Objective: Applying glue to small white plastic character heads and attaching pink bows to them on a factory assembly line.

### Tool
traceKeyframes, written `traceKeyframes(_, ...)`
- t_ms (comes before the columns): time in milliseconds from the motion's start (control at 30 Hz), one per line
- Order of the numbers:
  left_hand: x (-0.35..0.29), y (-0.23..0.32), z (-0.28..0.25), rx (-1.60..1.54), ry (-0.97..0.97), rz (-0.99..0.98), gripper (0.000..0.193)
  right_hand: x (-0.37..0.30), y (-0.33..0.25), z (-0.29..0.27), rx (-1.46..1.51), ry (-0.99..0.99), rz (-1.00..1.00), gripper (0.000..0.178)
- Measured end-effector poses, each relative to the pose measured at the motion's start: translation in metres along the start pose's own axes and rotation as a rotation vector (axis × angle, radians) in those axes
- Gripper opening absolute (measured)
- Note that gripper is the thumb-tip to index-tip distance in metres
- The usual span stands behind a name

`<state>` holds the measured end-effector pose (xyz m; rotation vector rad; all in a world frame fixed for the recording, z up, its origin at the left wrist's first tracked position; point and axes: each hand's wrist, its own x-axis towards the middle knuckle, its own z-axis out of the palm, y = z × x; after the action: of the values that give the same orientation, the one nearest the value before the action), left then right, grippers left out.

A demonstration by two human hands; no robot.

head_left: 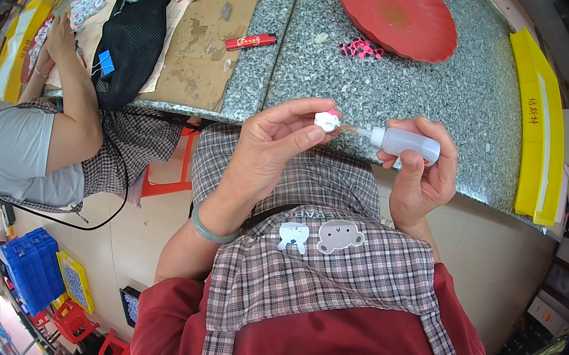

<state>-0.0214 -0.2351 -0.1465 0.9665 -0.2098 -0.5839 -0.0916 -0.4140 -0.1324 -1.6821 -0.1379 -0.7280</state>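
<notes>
At the surface's [315, 76] near edge, I watch the left hand [272, 140] pinch a white-and-pink figurine [326, 121], seemingly to steady it, while the right hand [430, 171] grips a squeeze bottle [406, 145], nozzle [368, 133] aimed at it.

The head view looks steeply down from above the apron [330, 270], facing out across the table [317, 65]. It sits close above the left hand [267, 137] and right hand [430, 176]; the floor [492, 245] lies farther off. Its fisheye lens bends straight edges near the dark rim.
</notes>
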Motion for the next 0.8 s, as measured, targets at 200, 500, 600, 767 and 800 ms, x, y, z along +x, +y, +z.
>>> traceKeyframes(200,0.0002,-0.0008,-0.0006,-0.004,0.006,0.001,0.034,0.0002,0.0003,0.0007,-0.011,0.006,-0.004,0.038)
traceKeyframes(500,0.0002,-0.0010,-0.0013,-0.009,0.006,-0.010,0.034,-0.0011,0.0015,-0.0008,0.006,0.016,-0.017,0.037)
traceKeyframes(600,0.0003,-0.0012,-0.0013,-0.004,0.003,-0.009,0.034,-0.0015,0.0016,-0.0002,0.002,0.018,-0.009,0.037)
traceKeyframes(767,0.0001,-0.0022,-0.0019,0.001,0.002,-0.008,0.034,-0.0017,0.0021,-0.0002,-0.006,0.011,-0.008,0.036)
traceKeyframes(800,-0.0001,-0.0025,-0.0020,0.001,0.003,-0.008,0.034,-0.0020,0.0027,0.0000,-0.005,0.014,-0.008,0.036)
